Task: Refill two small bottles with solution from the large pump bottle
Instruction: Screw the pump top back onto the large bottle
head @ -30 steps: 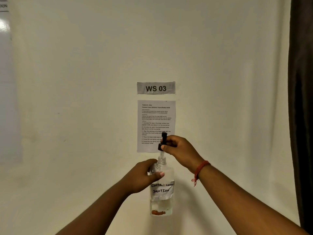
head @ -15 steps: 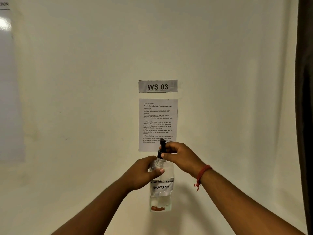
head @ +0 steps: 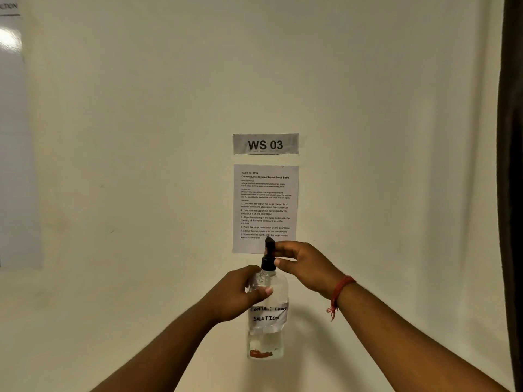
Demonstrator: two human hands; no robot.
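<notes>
A large clear bottle [head: 267, 321] with a handwritten "CONTACT LENS SOLUTION" label is held up in front of the white wall. My left hand [head: 240, 292] grips its shoulder from the left. A black pump head [head: 268, 257] sits on the bottle's neck, and my right hand [head: 305, 267] pinches it from the right. A little clear liquid and an orange mark show at the bottle's bottom. No small bottles are in view.
A "WS 03" sign [head: 265, 144] and a printed instruction sheet [head: 265, 205] hang on the white wall behind the bottle. A dark curtain [head: 512, 193] runs down the right edge. A glossy board [head: 14, 137] is at the far left.
The pump head, raised above the neck with its tube showing a second ago, has come down onto the bottle neck under my right hand. My left hand keeps its grip on the bottle.
</notes>
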